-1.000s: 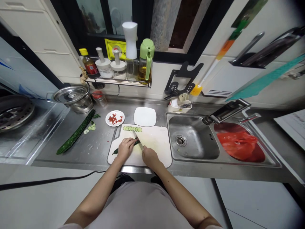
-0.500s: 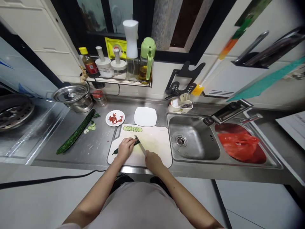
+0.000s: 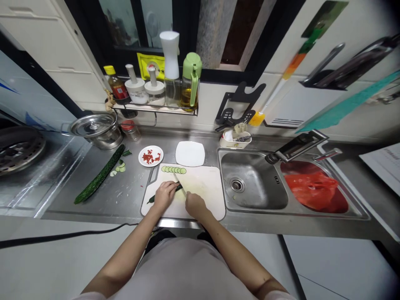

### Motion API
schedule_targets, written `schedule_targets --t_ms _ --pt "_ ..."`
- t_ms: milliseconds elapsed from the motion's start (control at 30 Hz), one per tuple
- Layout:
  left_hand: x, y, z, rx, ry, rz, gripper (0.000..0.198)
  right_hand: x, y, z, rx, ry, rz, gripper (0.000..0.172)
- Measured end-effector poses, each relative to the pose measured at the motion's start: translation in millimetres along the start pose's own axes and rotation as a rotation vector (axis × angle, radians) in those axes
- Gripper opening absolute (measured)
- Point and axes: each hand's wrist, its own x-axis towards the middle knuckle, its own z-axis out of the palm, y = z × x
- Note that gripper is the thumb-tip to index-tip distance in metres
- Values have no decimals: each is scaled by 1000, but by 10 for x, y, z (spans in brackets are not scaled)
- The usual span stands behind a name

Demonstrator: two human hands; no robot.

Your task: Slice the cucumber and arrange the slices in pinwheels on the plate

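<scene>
My left hand (image 3: 166, 195) is closed over a piece of dark green cucumber (image 3: 151, 199) lying on the white cutting board (image 3: 208, 200). Its tapered end sticks out to the left, and the middle is hidden under my fingers. In my right hand (image 3: 195, 206) is the handle of a knife (image 3: 181, 183); the blade slants up and left across the board, beside my left fingertips at the cucumber's right end. A row of pale green cucumber slices (image 3: 173, 169) overlaps along the board's top edge.
Behind the board stand a white plate (image 3: 190, 153) and a plate of chopped red pieces (image 3: 151, 156). A whole cucumber (image 3: 99, 174) and several cut scraps (image 3: 120, 167) lie to the left. The sink (image 3: 253, 179) adjoins on the right, with a red plastic bag (image 3: 311, 189) in its second basin.
My right hand has moved slightly left and up with the knife, and the blade now stands steeper beside the cucumber. My left hand keeps its place.
</scene>
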Motion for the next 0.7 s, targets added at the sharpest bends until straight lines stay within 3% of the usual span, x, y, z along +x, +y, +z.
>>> schedule_targets --t_ms 467,700 --pt "3 13 -6 -13 6 -7 24 -149 104 40 12 -18 4 30" --pt "7 1 -8 -25 -6 -4 25 -30 65 72 -10 -20 6 29"
